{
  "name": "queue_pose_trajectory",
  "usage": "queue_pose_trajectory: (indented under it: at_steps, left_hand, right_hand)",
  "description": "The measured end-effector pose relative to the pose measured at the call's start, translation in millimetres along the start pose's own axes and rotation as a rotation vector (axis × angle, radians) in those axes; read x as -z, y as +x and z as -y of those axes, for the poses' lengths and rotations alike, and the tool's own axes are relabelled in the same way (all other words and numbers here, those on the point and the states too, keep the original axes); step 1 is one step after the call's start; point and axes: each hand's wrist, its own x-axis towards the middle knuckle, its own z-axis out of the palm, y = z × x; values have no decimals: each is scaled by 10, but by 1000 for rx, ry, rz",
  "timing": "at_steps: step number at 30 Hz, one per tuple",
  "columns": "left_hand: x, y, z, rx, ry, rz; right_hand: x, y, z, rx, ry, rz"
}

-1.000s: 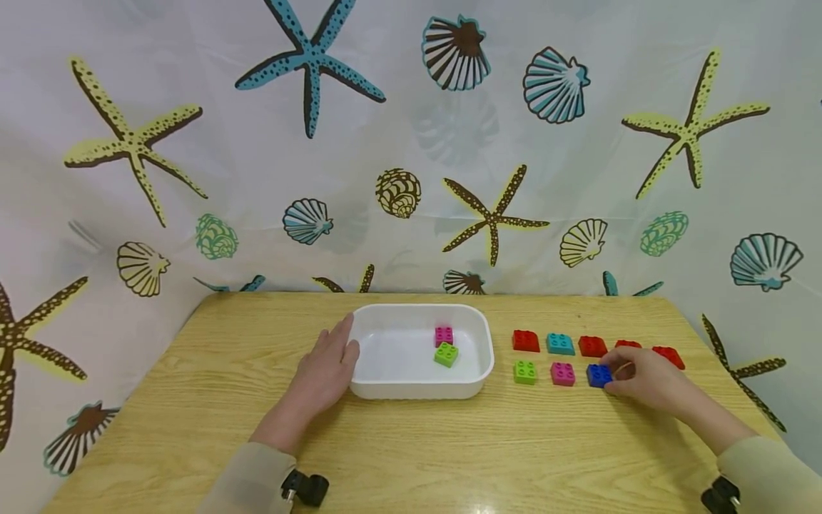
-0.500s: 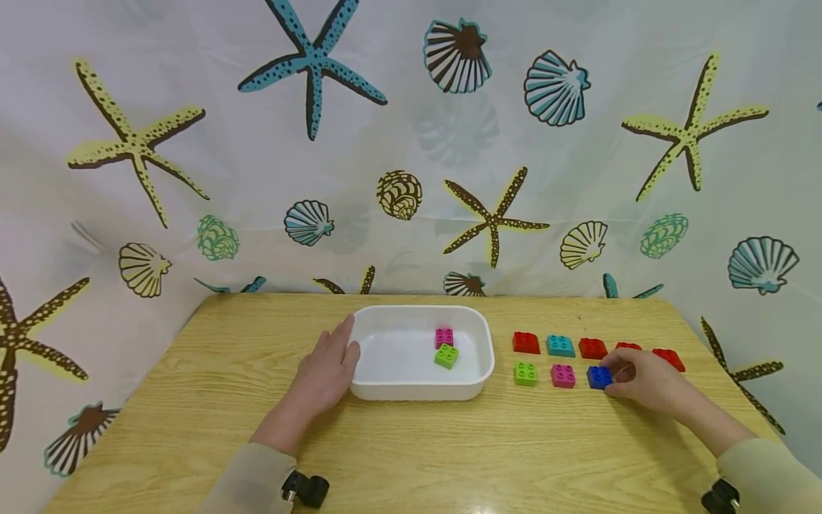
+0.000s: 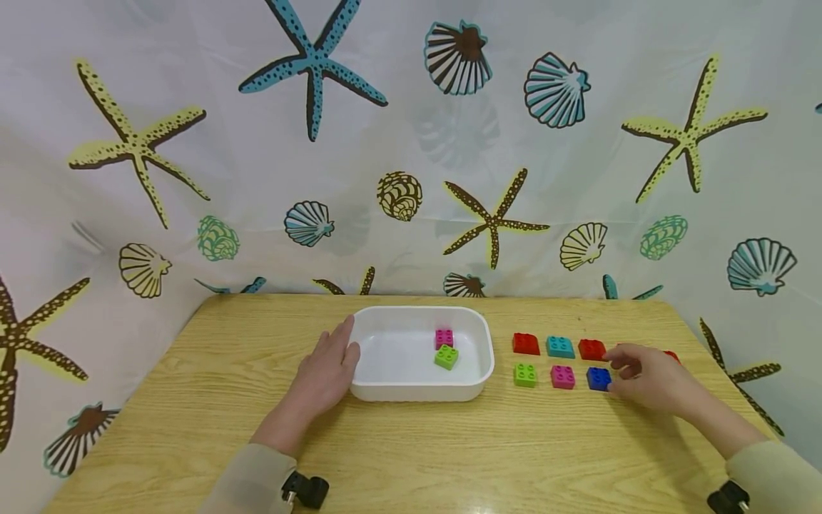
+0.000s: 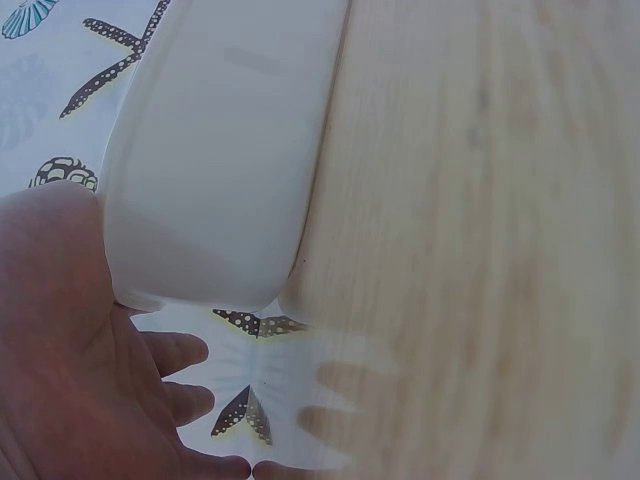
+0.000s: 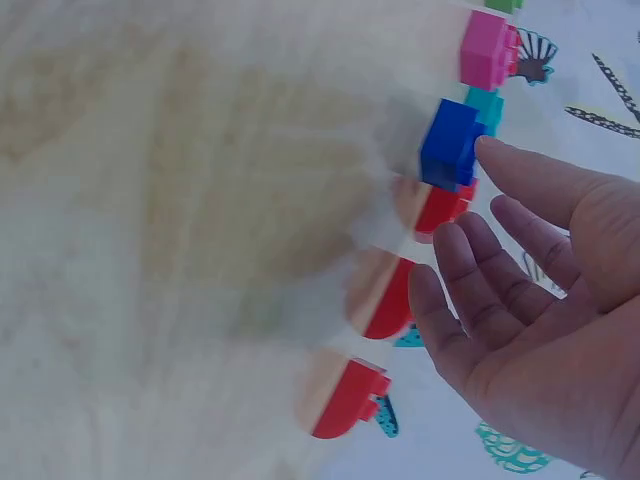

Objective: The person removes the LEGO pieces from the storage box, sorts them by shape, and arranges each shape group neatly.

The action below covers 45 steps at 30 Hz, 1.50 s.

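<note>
My left hand [image 3: 324, 368] rests against the left end of a white plastic tray [image 3: 417, 392], fingers straight and the thumb near its rim. Inside the tray lie a pink brick [image 3: 444, 338] and a lime green brick [image 3: 446, 357]. My right hand [image 3: 651, 378] hovers just right of a blue brick [image 3: 599, 379] that stands on the table. In the right wrist view, the fingers of my right hand [image 5: 545, 290] are loosely bent and hold nothing, with the thumb tip close to the blue brick [image 5: 450, 145].
Left of the blue brick sit a pink brick [image 3: 562, 377] and a lime green brick [image 3: 525, 375]. Behind them runs a row with a turquoise brick [image 3: 561, 347] and several red bricks [image 3: 526, 343], some partly hidden by my right hand. A patterned cloth [image 3: 411, 143] hangs behind the wooden table [image 3: 449, 457].
My right hand has let go of the blue brick and moved slightly to the right, its fingers parting. The left hand and the tray stay where they were.
</note>
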Motion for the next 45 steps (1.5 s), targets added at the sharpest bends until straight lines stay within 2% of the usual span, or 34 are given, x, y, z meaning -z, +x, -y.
queue_pose_trajectory:
  at_steps: [8,15,19,25,32,40,45]
  left_hand:
    - [8,1,6,-4,-3,-4]
    - [0,4,14,-9,1,-9]
    - [-3,3,18,-9,4,-11]
    - [-12,4,24,-6,7,-13]
    - [-18,15,22,-2,11,-16]
    - [-8,-1,11,1,15,-18]
    - [-9,4,5,6,5,-21]
  right_hand:
    - [138,-27,286,77,-42,-88]
    - [117,27,665,170,-49,-135]
    - [37,106,880,214,-33,-143]
    - [-109,249,1196,215,4,-124]
    - [-274,390,1470,277,31,-121]
    - [-484,532,1755,257,40,-62]
    - [-612,613,1854,252,12,-67]
